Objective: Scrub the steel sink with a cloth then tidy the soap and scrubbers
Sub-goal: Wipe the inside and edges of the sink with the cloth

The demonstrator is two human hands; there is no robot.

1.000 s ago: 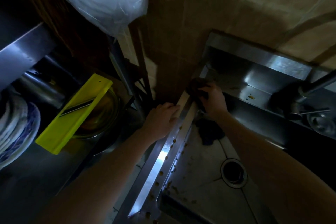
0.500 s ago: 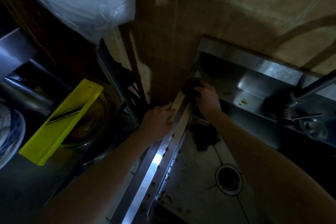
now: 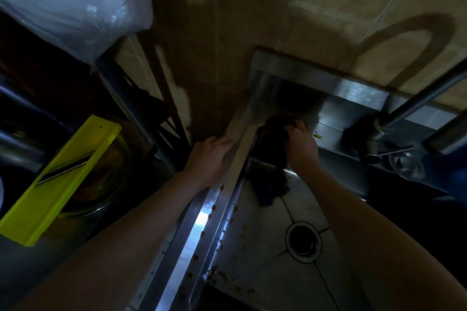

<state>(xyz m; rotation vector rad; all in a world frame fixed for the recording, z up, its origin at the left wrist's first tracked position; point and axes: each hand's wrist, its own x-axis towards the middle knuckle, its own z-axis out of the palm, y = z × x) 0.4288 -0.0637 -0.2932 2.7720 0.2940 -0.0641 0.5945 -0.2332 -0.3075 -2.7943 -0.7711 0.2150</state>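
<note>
The steel sink (image 3: 255, 240) fills the lower middle, with its drain (image 3: 303, 242) at lower right. Brown specks dot its left rim and floor. My right hand (image 3: 300, 145) grips a dark cloth (image 3: 271, 164) and presses it against the sink's far left corner; the cloth's loose end hangs down into the basin. My left hand (image 3: 211, 159) rests flat with straight fingers on the sink's left rim, just left of the cloth. No soap or scrubbers can be made out in the dim light.
A tap (image 3: 414, 106) rises at the right over the sink's back ledge. A yellow slicer (image 3: 59, 179) lies over a glass bowl (image 3: 108, 174) on the left counter. A clear plastic bag (image 3: 68, 0) hangs at upper left. Tiled wall stands behind.
My right hand and the cloth have shifted slightly along the far left corner of the sink. My left hand stays on the rim. The view has swung a little to the right.
</note>
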